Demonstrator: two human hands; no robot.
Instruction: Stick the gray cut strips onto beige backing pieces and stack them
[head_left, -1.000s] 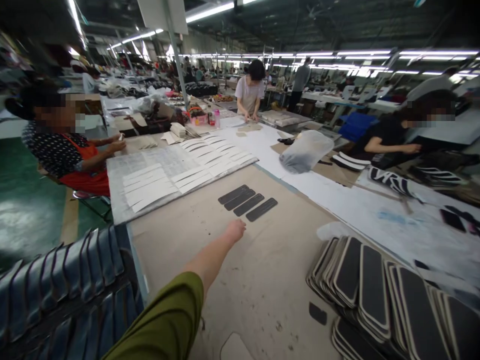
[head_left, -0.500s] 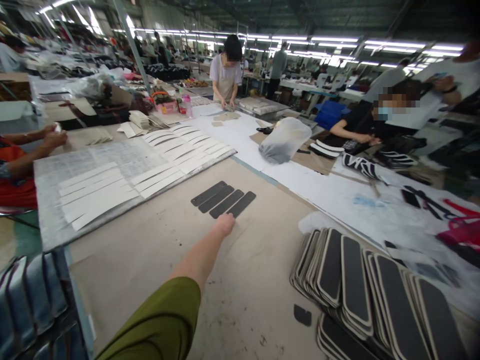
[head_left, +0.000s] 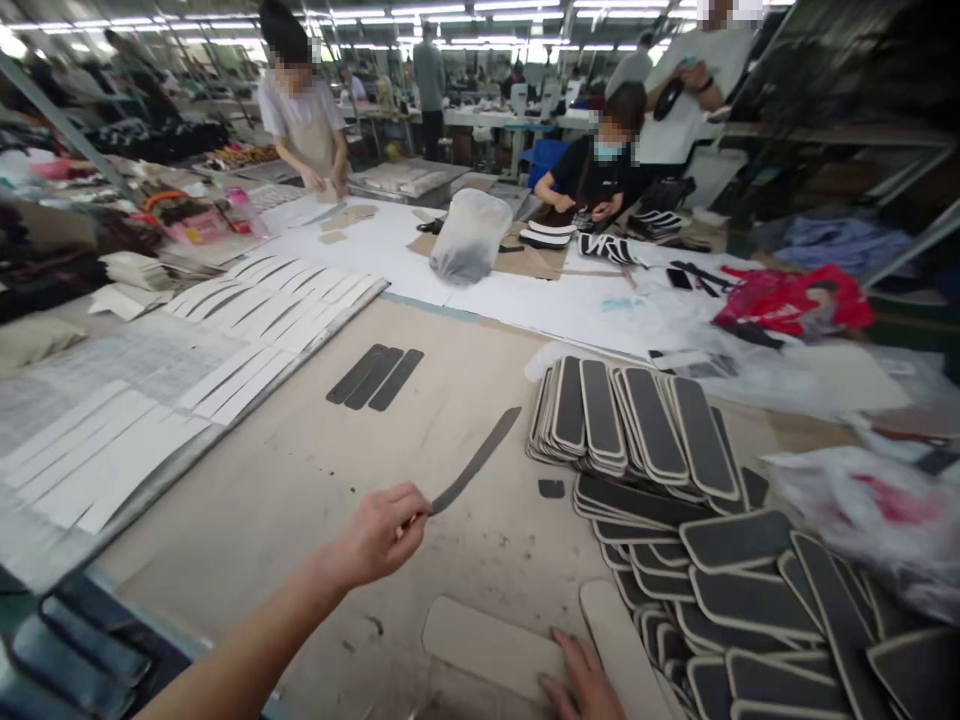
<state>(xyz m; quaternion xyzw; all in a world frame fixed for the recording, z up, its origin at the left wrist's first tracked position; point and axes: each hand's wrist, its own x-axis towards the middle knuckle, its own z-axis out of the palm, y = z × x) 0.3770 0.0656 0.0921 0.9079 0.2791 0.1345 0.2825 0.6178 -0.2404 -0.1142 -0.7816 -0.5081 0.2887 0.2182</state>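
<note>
My left hand (head_left: 390,535) pinches one end of a thin, dark grey strip (head_left: 480,462), which is lifted over the table and seen nearly edge-on. Farther off, three dark strips (head_left: 375,378) with rounded corners lie side by side. At the bottom edge, my right hand (head_left: 583,680) is partly cut off; its fingers are apart, with the tips on the right end of a beige rounded panel (head_left: 487,640). Another beige panel (head_left: 619,640) lies just right of that hand. A small dark scrap (head_left: 551,488) sits on the brown table covering (head_left: 285,500).
Stacks of dark panels with pale borders (head_left: 652,420) crowd the right side, loose ones piled nearer. White cut pieces (head_left: 112,450) cover a board on the left. A plastic bag (head_left: 472,235) stands beyond. Co-workers (head_left: 304,120) work across the tables.
My left hand has picked up the rightmost dark strip and drawn it back toward me. The view has turned right, bringing in my right hand and the beige panels.
</note>
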